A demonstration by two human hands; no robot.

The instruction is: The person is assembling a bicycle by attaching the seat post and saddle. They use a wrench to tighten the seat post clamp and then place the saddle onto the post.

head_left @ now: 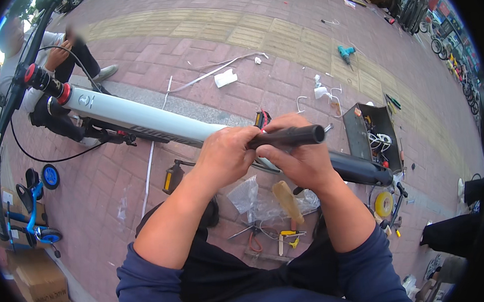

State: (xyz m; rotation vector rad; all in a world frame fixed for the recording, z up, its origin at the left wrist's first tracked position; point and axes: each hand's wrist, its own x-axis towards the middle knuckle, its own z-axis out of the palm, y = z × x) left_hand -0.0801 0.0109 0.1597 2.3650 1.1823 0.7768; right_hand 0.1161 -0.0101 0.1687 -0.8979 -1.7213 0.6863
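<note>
My left hand (224, 155) and my right hand (301, 161) both grip a black cylindrical handlebar grip (294, 136) held level in front of me. Behind the hands runs a long pale bicycle frame tube (138, 118) with a red and black end at the upper left. A black saddle (361, 169) shows just right of my right hand. Below the hands lie a wooden-handled tool (287, 201) and a clear plastic bag (251, 198) on the brick paving.
An open metal toolbox (375, 133) sits at the right, a yellow tape roll (384, 203) below it. Pliers and small tools (270, 236) lie near my knees. A seated person (56, 63) is at upper left. A blue child's tricycle (33, 213) and a cardboard box (38, 280) stand left.
</note>
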